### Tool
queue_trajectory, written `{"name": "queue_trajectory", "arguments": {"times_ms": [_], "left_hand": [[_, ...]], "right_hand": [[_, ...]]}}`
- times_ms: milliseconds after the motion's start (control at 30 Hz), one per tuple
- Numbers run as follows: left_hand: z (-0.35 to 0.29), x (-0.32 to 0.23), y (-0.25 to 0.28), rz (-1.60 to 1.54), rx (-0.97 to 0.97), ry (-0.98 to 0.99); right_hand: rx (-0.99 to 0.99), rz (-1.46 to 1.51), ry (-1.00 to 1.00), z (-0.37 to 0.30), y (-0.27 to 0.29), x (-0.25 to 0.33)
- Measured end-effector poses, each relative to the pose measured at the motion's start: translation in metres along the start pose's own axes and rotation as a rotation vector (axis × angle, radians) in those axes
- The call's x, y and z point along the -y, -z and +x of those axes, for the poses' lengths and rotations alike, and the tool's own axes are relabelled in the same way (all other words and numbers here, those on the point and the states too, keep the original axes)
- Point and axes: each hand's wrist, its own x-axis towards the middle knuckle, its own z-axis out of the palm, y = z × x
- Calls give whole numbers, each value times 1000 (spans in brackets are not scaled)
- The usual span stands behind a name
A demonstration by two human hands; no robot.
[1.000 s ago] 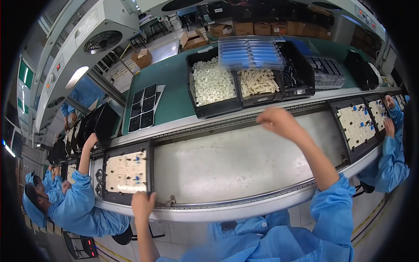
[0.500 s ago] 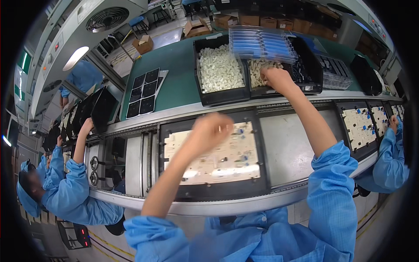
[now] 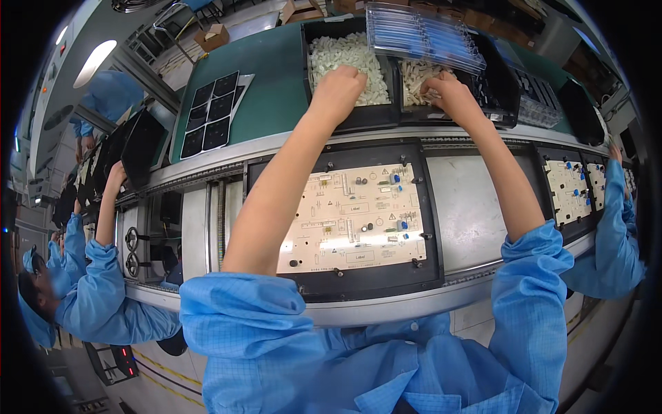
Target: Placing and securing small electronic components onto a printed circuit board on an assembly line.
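Note:
My left hand (image 3: 339, 91) is over a black bin of small white plastic connectors (image 3: 363, 52), its fingers curled together. Its fingertips are turned away, so what they hold is hidden. Over the neighbouring compartment of small beige parts (image 3: 416, 76), my right hand (image 3: 453, 99) is bent into a pinch at the pile. I cannot make out what is between its fingers. Below both hands lies a cream circuit board (image 3: 358, 214) in a black carrier frame (image 3: 431, 241) on the conveyor. Blue, dark and white components stand on the board, and my left forearm covers its left part.
Clear plastic trays (image 3: 424, 38) rest across the bins, with a bin of dark parts (image 3: 493, 86) to the right. A sheet of black squares (image 3: 208, 114) lies on the green bench (image 3: 265, 90). Co-workers' arms (image 3: 103, 214) reach in at left and right. More boards (image 3: 569, 190) sit rightward.
My left hand has moved from above the circuit board up to the bin of white connectors. My right hand stays at the beige parts, its fingers shifted slightly. The view has tilted down a little.

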Motion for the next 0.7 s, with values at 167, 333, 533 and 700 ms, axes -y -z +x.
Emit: {"name": "queue_trajectory", "arguments": {"times_ms": [167,333,533,700], "left_hand": [[-26,5,14,-314,-177,208],[-46,7,22,-343,-128,212],[-60,-1,43,-590,-313,329],[-78,-3,59,-947,-251,499]], "right_hand": [[95,-142,-8,8,0,7],[49,-217,-57,9,8,24],[-27,409,66,-22,12,123],[188,378,126,-22,-46,186]]}}
